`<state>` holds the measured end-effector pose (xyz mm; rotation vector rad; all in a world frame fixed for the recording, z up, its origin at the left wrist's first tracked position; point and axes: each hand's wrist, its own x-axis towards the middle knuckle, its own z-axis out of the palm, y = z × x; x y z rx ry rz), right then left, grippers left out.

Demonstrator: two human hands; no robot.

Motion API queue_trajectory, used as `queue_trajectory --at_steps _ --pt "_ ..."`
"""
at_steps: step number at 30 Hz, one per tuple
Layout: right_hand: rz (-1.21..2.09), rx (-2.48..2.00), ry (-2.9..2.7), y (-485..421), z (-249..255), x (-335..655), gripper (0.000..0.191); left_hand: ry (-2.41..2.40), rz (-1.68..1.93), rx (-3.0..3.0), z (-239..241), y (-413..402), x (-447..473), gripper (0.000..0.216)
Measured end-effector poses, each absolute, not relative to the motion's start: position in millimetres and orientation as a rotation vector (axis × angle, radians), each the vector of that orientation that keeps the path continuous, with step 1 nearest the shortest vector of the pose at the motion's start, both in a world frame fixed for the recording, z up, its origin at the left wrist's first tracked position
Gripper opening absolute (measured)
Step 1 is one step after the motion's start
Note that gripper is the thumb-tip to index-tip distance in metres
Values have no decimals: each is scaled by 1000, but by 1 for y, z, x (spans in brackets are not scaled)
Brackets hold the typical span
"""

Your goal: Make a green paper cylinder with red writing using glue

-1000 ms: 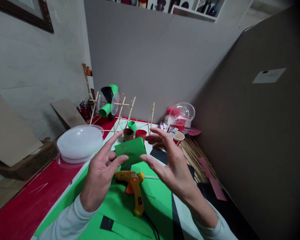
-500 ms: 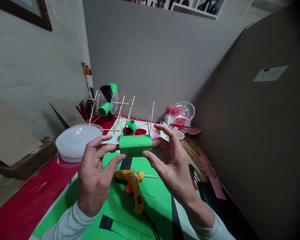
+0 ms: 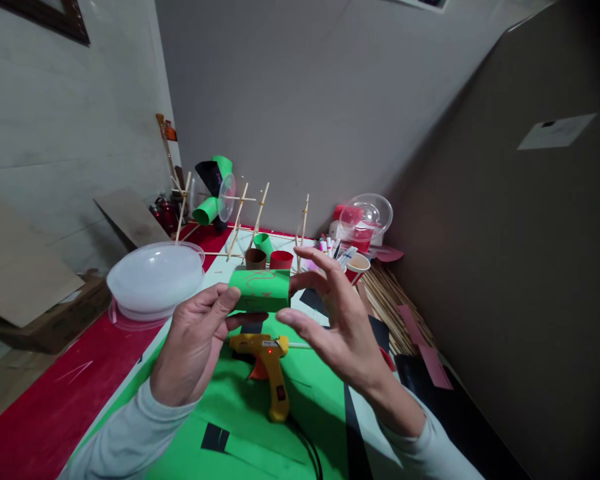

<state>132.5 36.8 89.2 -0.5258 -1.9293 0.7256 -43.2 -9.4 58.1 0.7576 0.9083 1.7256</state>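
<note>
A short green paper tube (image 3: 263, 287) with faint brown marks on its top is held level in front of me. My left hand (image 3: 195, 340) pinches its left end, thumb on the near side and fingers beneath and behind. My right hand (image 3: 337, 317) is at the tube's right end with thumb and fingers spread apart; one bent finger reaches that end, and whether it touches or enters it I cannot tell. Below the tube, a yellow glue gun (image 3: 267, 363) with its red light on lies on a large green sheet (image 3: 240, 413).
Left stands a white round lidded container (image 3: 155, 280). Behind are stick frames (image 3: 240, 220), a wheel of green and black cups (image 3: 213, 190), and brown (image 3: 255, 259) and red (image 3: 281, 260) cups. Thin sticks (image 3: 393, 300) lie right. A black paper scrap (image 3: 215, 437) is in front.
My left hand has shifted from a two-ended hold to a thumb pinch on the tube's left end. My right thumb has come away from the tube. The view has tilted slightly down.
</note>
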Motion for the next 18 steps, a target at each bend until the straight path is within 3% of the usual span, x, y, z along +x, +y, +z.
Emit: queue_trajectory --at_steps 3,7,13,18 --pt "821 -641 -1857 43 95 145 39 956 1761 787 57 -7 -47 28" --pt "670 -996 -1920 51 81 178 21 1048 1744 838 55 -5 -52 28" --pt "357 -1592 -2230 34 25 238 40 1184 1579 881 55 -7 -52 24" --pt "364 -1760 -2276 20 7 252 37 1449 1464 1027 54 -9 -52 30"
